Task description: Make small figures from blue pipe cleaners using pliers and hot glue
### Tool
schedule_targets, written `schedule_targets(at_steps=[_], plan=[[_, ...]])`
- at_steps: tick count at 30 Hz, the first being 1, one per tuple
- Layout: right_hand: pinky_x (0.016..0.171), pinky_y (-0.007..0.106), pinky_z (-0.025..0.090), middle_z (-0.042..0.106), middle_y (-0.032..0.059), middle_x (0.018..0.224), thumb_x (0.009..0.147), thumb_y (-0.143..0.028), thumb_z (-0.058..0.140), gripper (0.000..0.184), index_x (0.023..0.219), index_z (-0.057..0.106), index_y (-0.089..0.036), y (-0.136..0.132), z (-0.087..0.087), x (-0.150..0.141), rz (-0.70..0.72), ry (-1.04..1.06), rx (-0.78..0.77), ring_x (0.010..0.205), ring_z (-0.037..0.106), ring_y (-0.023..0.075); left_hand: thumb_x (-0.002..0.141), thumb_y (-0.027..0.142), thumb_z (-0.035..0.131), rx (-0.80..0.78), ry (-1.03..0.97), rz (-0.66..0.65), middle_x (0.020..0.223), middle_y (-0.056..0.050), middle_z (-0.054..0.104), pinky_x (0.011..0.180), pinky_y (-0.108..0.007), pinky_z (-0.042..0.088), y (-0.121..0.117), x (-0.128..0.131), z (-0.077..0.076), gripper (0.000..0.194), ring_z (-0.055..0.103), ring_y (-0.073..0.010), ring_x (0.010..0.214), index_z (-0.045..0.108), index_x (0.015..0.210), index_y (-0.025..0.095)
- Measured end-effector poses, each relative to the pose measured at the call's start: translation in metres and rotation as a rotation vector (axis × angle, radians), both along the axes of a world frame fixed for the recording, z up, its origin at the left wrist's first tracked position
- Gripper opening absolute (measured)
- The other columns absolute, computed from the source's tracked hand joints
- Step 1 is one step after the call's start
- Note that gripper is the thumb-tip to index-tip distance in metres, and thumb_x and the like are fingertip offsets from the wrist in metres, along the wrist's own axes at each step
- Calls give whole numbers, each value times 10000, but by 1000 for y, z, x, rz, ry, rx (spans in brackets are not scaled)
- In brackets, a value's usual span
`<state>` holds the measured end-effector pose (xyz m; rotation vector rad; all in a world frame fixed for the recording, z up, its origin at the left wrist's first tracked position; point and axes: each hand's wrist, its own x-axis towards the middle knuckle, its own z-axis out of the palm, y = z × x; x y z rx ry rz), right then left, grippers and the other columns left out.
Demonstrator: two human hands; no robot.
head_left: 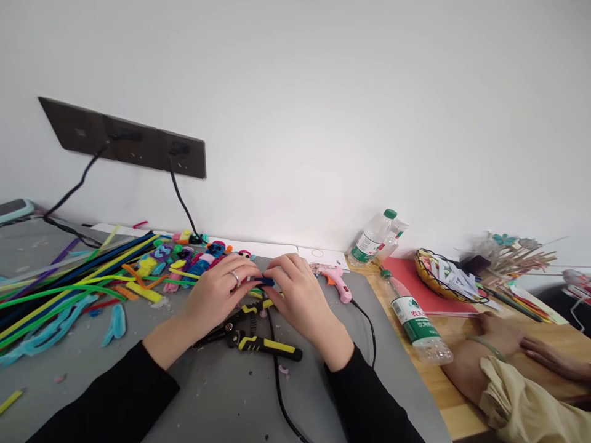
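Note:
My left hand [222,288], with a ring on one finger, is closed in a pinch on a short dark blue pipe cleaner piece [265,281]. Its other end sits between the fingertips of my right hand [301,294], also closed. Fingers cover most of the piece. Below my hands, wire strippers [270,348] with black and yellow handles lie on the grey mat [207,400]. Small colourful pipe cleaner figures [198,255] stand just beyond my left hand. To the right of my right hand rests a pink glue gun [340,284].
Many long pipe cleaners [83,283] spread across the left. Plastic water bottles [418,323] stand and lie at right, near a basket [443,277] of paper strips. Another person's arms [494,351] rest at far right. Black cables [279,381] cross the mat.

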<state>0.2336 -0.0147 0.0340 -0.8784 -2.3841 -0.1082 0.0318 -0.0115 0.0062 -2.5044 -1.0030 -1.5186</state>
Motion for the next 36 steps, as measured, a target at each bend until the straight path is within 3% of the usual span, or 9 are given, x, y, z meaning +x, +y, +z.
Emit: schedule_targets(at_steps=[6,15,26,36], plan=[[808,400,496,664,102,1056,938,-77,639,127,960,624,-201,18,9,-17,-143,31,44,984,544,274,1043,239,492,17,92,5,913,-60,737,778,-341,567,24,-8,19,231,674,-217,892,704,962,194],[789,389,496,644,92,1027,933,-42,579,175,919,617,-213,11,-17,-14,-96,54,12,973,538,263,1031,184,487,-7,53,16,936,-66,757,845,-369,593,14,-7,-11,243,688,-220,925,723,976,201],[762,381,505,630,86,985,938,-42,553,190,882,631,-206,16,-23,-12,-84,123,24,930,556,250,1031,244,537,-33,74,39,1004,-79,753,874,-368,594,14,-10,-18,193,685,-229,995,719,1062,188],[771,383,505,638,92,995,934,-39,564,187,882,643,-200,16,-25,-13,-66,145,31,936,563,248,1040,222,542,60,56,-19,979,-76,756,854,-348,586,15,-8,-16,175,677,-213,956,708,1051,168]])
